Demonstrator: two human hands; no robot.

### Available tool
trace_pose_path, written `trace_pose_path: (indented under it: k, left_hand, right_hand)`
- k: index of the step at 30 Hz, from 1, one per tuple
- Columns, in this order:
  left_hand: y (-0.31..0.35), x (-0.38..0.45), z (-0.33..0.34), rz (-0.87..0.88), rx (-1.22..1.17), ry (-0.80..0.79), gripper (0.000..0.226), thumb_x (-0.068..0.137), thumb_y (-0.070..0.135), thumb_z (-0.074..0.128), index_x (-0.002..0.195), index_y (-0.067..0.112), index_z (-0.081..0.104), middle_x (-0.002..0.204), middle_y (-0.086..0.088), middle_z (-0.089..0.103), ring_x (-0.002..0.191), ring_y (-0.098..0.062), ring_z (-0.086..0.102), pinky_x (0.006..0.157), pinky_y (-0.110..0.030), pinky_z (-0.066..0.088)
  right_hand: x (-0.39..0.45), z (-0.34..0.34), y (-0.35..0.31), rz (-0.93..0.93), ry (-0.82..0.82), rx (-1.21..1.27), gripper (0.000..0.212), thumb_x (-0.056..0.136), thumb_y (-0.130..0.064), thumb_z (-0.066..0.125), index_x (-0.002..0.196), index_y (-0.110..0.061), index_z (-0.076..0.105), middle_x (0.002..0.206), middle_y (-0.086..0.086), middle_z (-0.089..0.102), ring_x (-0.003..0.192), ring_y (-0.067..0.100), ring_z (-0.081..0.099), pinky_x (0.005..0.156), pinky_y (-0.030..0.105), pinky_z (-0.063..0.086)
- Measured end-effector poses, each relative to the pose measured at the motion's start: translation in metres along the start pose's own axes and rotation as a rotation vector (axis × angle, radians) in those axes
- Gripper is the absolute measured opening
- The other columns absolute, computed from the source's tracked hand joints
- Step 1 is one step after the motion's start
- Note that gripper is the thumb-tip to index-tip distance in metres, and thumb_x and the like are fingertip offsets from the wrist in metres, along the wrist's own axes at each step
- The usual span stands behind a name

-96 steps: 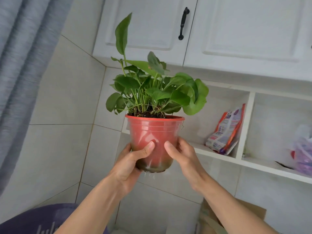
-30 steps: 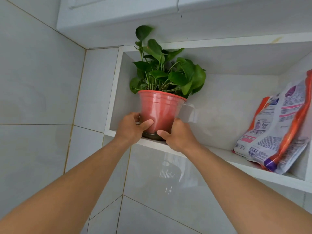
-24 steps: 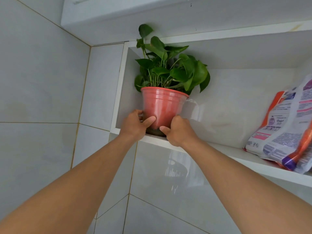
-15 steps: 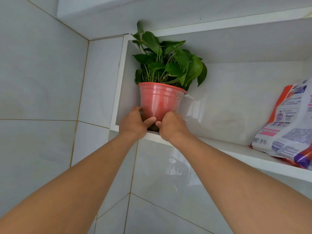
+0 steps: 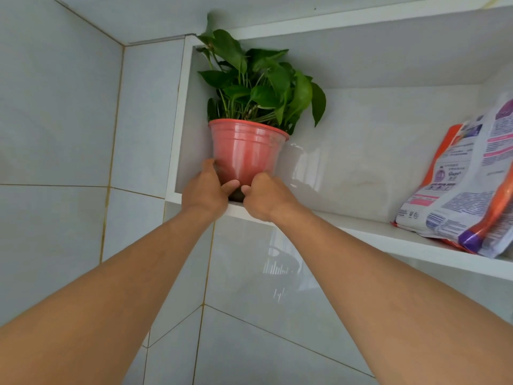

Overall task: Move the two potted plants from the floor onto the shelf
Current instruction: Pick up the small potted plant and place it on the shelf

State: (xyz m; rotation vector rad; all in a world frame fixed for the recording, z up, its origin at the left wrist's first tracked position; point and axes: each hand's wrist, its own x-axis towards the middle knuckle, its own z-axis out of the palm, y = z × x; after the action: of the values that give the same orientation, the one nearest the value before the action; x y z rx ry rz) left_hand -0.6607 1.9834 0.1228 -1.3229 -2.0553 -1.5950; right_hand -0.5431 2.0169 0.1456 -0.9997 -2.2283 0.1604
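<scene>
- The red potted plant (image 5: 245, 152) stands upright at the far left end of the shelf (image 5: 361, 232), tucked against the shelf's left side wall, its base at the front lip.
- Both hands hold it low down: the left hand (image 5: 206, 190) curls round the pot's lower left side, and the right hand (image 5: 268, 197) wraps its lower right, thumbs nearly meeting in front.
- The pot lies straight ahead of and above the hands, its axis vertical; neither hand is clearly nearer.
- The hands hide the base, so I cannot tell whether it rests fully on the shelf.
- Deeper into the shelf is the free direction, judging by the gap behind; leaves already brush the top.
- A printed bag (image 5: 466, 195) leans well apart, to the right.
</scene>
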Motion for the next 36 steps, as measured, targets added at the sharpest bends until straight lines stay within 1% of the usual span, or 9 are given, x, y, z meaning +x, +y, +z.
trace_pose_path:
  k: [6,14,20,25,28,30,32,34,36]
  left_hand:
    - [0.001,0.000,0.002,0.001,0.014,-0.005,0.060,0.095,0.036,0.063,0.144,0.013,0.037,0.131,-0.014,0.063,0.119,-0.036,0.059,0.094,-0.043,0.046]
    - [0.005,-0.002,0.005,-0.013,0.042,0.020,0.047,0.099,0.028,0.058,0.138,0.009,0.040,0.132,-0.016,0.060,0.118,-0.037,0.058,0.091,-0.042,0.045]
    - [0.013,-0.008,-0.016,-0.035,-0.015,-0.138,0.051,0.099,0.024,0.060,0.142,0.008,0.037,0.137,-0.017,0.055,0.122,-0.034,0.055,0.098,-0.040,0.044]
    - [0.013,-0.036,-0.060,0.105,-0.051,-0.179,0.044,0.099,0.030,0.058,0.138,0.013,0.049,0.136,-0.005,0.060,0.116,-0.016,0.055,0.091,-0.025,0.039]
    - [0.004,-0.055,-0.085,0.063,0.056,-0.216,0.045,0.101,0.035,0.053,0.140,0.013,0.050,0.142,-0.006,0.056,0.127,-0.023,0.054,0.097,-0.029,0.042]
    - [0.003,-0.070,-0.104,0.022,0.079,-0.257,0.041,0.101,0.037,0.051,0.137,0.016,0.053,0.141,-0.005,0.057,0.124,-0.023,0.056,0.096,-0.031,0.046]
    - [0.011,-0.089,-0.124,-0.022,0.100,-0.329,0.039,0.101,0.039,0.052,0.135,0.022,0.053,0.139,-0.001,0.056,0.113,-0.020,0.059,0.085,-0.028,0.048]
    - [0.021,-0.111,-0.138,-0.061,0.115,-0.410,0.041,0.100,0.041,0.052,0.138,0.026,0.051,0.139,0.000,0.053,0.109,-0.019,0.059,0.082,-0.026,0.045]
    - [0.040,-0.134,-0.152,-0.071,0.082,-0.432,0.042,0.101,0.040,0.051,0.139,0.022,0.050,0.137,-0.001,0.054,0.109,-0.021,0.058,0.083,-0.027,0.044]
  right_hand:
    - [-0.004,-0.001,-0.003,0.022,-0.039,-0.012,0.045,0.094,-0.017,0.055,0.132,0.005,0.048,0.121,0.018,0.058,0.107,0.035,0.061,0.093,0.047,0.054]
    - [-0.004,0.000,-0.005,0.037,-0.064,-0.020,0.051,0.093,-0.015,0.054,0.137,0.005,0.038,0.121,0.016,0.058,0.106,0.033,0.062,0.094,0.048,0.053]
    - [-0.012,-0.004,-0.003,0.011,-0.005,-0.040,0.041,0.093,-0.016,0.052,0.131,-0.002,0.046,0.109,0.011,0.060,0.095,0.030,0.061,0.084,0.044,0.055]
    - [-0.036,-0.010,0.004,-0.030,0.132,-0.021,0.015,0.096,-0.019,0.053,0.110,-0.014,0.052,0.075,-0.004,0.048,0.075,0.023,0.055,0.057,0.032,0.043]
    - [-0.063,-0.019,0.008,-0.080,0.133,-0.041,0.029,0.094,-0.009,0.053,0.122,-0.012,0.052,0.069,-0.002,0.049,0.067,0.021,0.054,0.055,0.031,0.043]
    - [-0.085,-0.028,0.009,-0.083,0.056,0.011,0.048,0.096,-0.008,0.051,0.143,-0.013,0.044,0.084,0.002,0.060,0.077,0.021,0.059,0.063,0.032,0.046]
    - [-0.110,-0.045,0.010,-0.050,-0.030,0.049,0.061,0.098,-0.014,0.049,0.156,-0.020,0.030,0.122,0.011,0.061,0.108,0.027,0.060,0.075,0.029,0.043]
    - [-0.129,-0.059,0.014,-0.025,-0.080,0.087,0.065,0.098,-0.017,0.048,0.158,-0.026,0.026,0.145,0.015,0.049,0.126,0.028,0.053,0.079,0.027,0.041]
    - [-0.153,-0.078,0.014,-0.013,-0.099,0.140,0.064,0.096,-0.019,0.049,0.156,-0.027,0.030,0.152,0.013,0.044,0.131,0.026,0.050,0.084,0.025,0.040]
